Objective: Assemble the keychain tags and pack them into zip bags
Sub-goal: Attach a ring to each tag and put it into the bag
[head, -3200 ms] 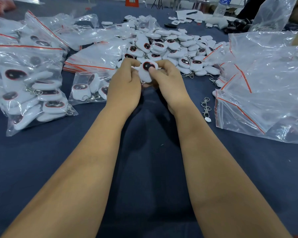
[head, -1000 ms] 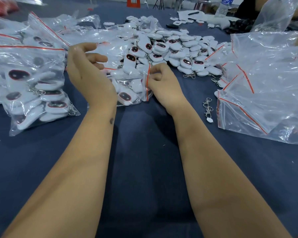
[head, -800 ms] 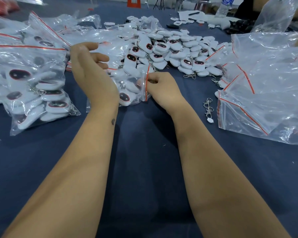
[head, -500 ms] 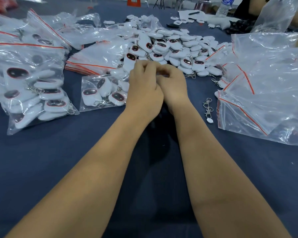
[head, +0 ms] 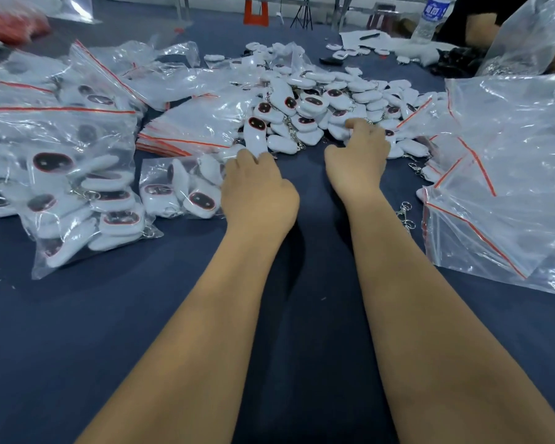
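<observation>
On the far left a large filled zip bag [head: 74, 184] slumps on the blue table [head: 141, 315]. Beside it lies a small zip bag [head: 180, 190] with a few white tags inside, its right end under the left hand [head: 258, 195]. That hand rests there with fingers curled downward; whether they pinch the bag's edge or only press on it cannot be told. If the seal is not fully closed along its red strip, tags could slide out once the bag is lifted.

Beyond it sits a flat stack of empty zip bags [head: 186, 136], then the loose pile of keychain tags [head: 318, 110]. The right hand [head: 359, 155] reaches into the pile's near edge, fingers bent over a tag; a firm grasp cannot be confirmed. The metal clasps tangle easily, so a pull could drag neighbouring tags off the pile. A loose clasp [head: 406, 216] lies near the right forearm and could be swept aside. Crumpled bags [head: 500, 187] fill the right side.

Half a second ago both hands were pressed together at the small bag's mouth; now they have parted, the left staying by the bag, the right moving out to the pile.
</observation>
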